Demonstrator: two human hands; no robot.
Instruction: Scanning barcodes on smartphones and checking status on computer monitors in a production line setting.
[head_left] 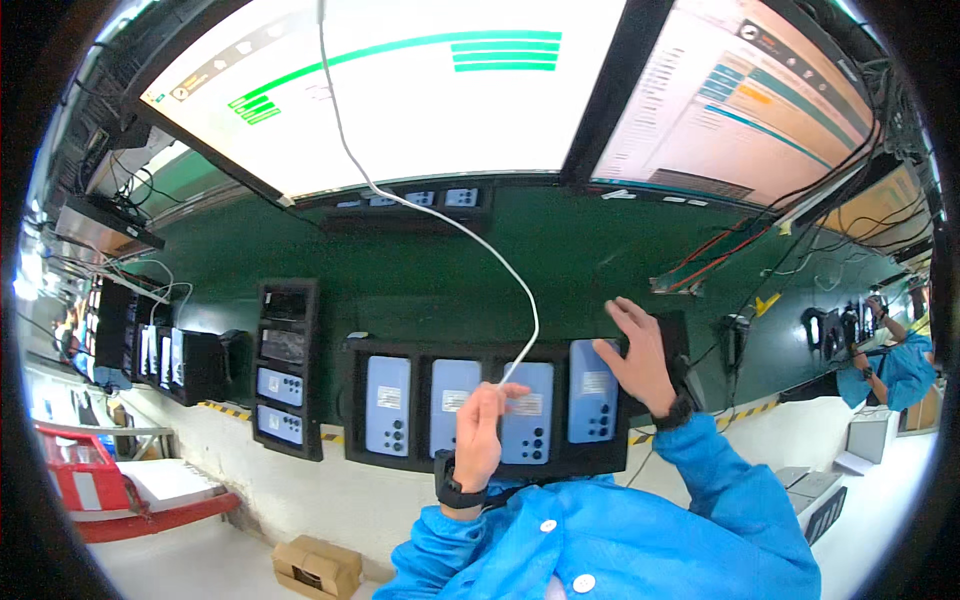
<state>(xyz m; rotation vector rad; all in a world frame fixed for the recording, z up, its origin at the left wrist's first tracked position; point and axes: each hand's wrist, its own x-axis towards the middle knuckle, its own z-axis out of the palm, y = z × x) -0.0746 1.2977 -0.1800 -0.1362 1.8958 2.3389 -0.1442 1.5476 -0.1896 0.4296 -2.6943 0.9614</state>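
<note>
In front of me a black tray point(354, 425) holds several light-blue phones in a row, lying back side up with dark camera lenses and white labels. My left hand point(480, 432) is closed in a pinch on the lower end of a white cable point(531, 300), over the middle phones. That cable hangs down from above, across the large screen; its tip is hidden by my fingers. My right hand point(643, 362) is open with fingers spread, beside the upper right corner of the rightmost phone point(594, 385). Whether it touches that phone, I cannot tell.
A second black tray point(262, 350) with phones lies to the left. Behind the green bench point(420, 270) stand two bright screens point(420, 110), with another phone tray point(470, 215) beneath. Cables and a yellow item point(767, 304) lie at right, where another person point(897, 365) works.
</note>
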